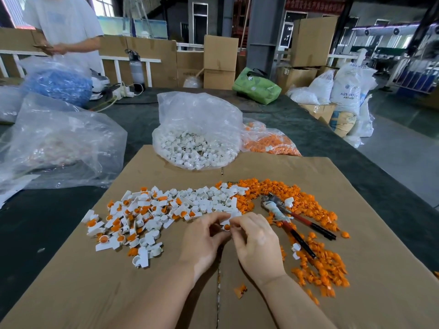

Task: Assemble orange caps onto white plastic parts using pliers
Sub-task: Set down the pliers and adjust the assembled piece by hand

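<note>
Between both hands sits a small white plastic part with an orange cap [226,226] in it. My left hand [204,241] pinches it from the left and my right hand [256,243] pinches it from the right, just above the cardboard sheet [356,233]. Loose white parts [209,198] lie ahead of the hands. Capped white parts [123,224] are scattered to the left. Loose orange caps [320,264] spread to the right. The pliers [292,222], with red and black handles, lie untouched on the caps right of my right hand.
A clear bag of white parts [194,143] stands beyond the cardboard, with a bag of orange caps [270,143] beside it. Crumpled clear bags [59,143] lie at the left. A person in a white shirt [64,27] stands at the table's far left.
</note>
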Tool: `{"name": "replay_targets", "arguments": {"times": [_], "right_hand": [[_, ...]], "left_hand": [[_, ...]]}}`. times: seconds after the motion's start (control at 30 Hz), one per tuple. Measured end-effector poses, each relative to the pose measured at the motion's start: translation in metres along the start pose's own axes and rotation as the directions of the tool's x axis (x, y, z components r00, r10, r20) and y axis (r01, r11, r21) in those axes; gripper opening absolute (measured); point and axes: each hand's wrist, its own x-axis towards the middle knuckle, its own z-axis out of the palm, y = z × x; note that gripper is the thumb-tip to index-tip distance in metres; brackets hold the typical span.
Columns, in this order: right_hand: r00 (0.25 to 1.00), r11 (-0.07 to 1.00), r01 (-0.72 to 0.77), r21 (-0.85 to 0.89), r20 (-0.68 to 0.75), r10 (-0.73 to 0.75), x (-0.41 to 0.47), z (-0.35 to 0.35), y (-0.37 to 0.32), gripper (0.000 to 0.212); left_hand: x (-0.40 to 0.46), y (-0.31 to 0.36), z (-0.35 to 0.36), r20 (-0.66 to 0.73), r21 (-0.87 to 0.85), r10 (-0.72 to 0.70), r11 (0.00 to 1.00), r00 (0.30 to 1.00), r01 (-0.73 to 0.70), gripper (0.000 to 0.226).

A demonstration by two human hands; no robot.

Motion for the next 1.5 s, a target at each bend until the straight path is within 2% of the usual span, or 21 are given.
{"name": "replay_targets", "arguments": {"times": [0.13,0.33,0.4,0.5,0.57,0.73,0.93,1.0,1.07,1.17,1.23,1.3,1.5], "right_hand": [[0.999,0.999,0.042,-0.018,0.021,-0.042,0.0,0.0,-0.002,0.014],[0.999,0.998,0.03,-0.063,-0.015,-0.031,0.001,0.001,-0.002,0.013],[0.996,0.992,-0.05,-0.118,-0.077,0.041,0.0,0.002,0.0,0.013],[0.952,0.953,-0.26,-0.158,-0.205,0.226,0.001,0.002,0.002,0.013],[0.93,0.932,-0.32,-0.168,-0.242,0.275,0.001,0.003,0.002,0.015],[0.932,0.918,-0.326,-0.226,-0.239,0.272,0.0,0.004,0.002,0.021],[0.932,0.894,-0.34,-0.291,-0.231,0.279,-0.001,0.005,0.003,0.025],[0.934,0.891,-0.337,-0.305,-0.225,0.276,0.0,0.005,0.003,0.024],[0.937,0.888,-0.334,-0.316,-0.218,0.274,0.0,0.006,0.002,0.024],[0.941,0.889,-0.325,-0.324,-0.207,0.269,0.0,0.006,0.002,0.024],[0.944,0.89,-0.319,-0.326,-0.19,0.268,0.0,0.006,0.001,0.024],[0.945,0.888,-0.321,-0.329,-0.168,0.279,-0.001,0.006,0.002,0.023],[0.947,0.89,-0.319,-0.326,-0.127,0.294,0.0,0.006,0.001,0.021]], "left_hand": [[-0.001,0.002,0.0,0.001,0.003,0.019,1.0,1.0,-0.019,0.032],[-0.004,0.005,0.001,-0.021,0.008,0.002,1.0,1.0,-0.002,0.027],[-0.003,0.004,0.001,-0.076,0.026,-0.019,0.999,0.997,0.021,0.023],[-0.001,0.002,0.001,-0.192,0.067,-0.076,0.994,0.978,0.09,0.022],[0.0,0.001,0.001,-0.239,0.08,-0.127,0.985,0.963,0.15,0.025],[0.004,-0.003,-0.001,-0.255,0.287,-0.192,0.921,0.948,0.264,0.044],[0.003,-0.004,0.001,-0.292,0.432,-0.195,0.847,0.936,0.311,0.048],[0.003,-0.004,0.002,-0.319,0.43,-0.133,0.862,0.938,0.268,0.046],[0.002,-0.003,0.003,-0.304,0.446,-0.012,0.882,0.953,0.153,0.04],[0.003,-0.003,0.007,-0.13,0.553,0.106,0.833,0.986,-0.017,0.049],[0.006,-0.006,0.012,-0.021,0.6,0.107,0.797,0.994,-0.073,0.057],[0.008,-0.008,0.015,0.026,0.61,0.096,0.787,0.995,-0.092,0.054],[0.007,-0.007,0.014,0.021,0.493,0.199,0.85,0.98,-0.184,0.025]]}}
